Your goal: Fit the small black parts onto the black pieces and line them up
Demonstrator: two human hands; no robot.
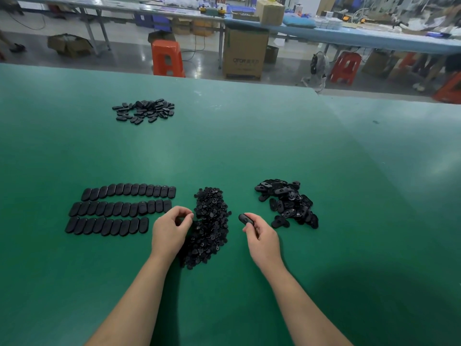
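Right hand (259,236) pinches one oval black piece (245,219) between thumb and fingers, at 5 o'clock of frame centre. Left hand (172,228) has fingers curled at the edge of the small-parts heap (210,226), probably pinching one part, though it's hidden. Risk: grabbing two stuck parts, or a sleeve-less forearm dragging the heap. Finished rows (122,209) at 8 o'clock: three rows, roughly 12, 13, 10. Loose pile (287,203) at 4 o'clock, far pile (144,110) at 11: uncountable.
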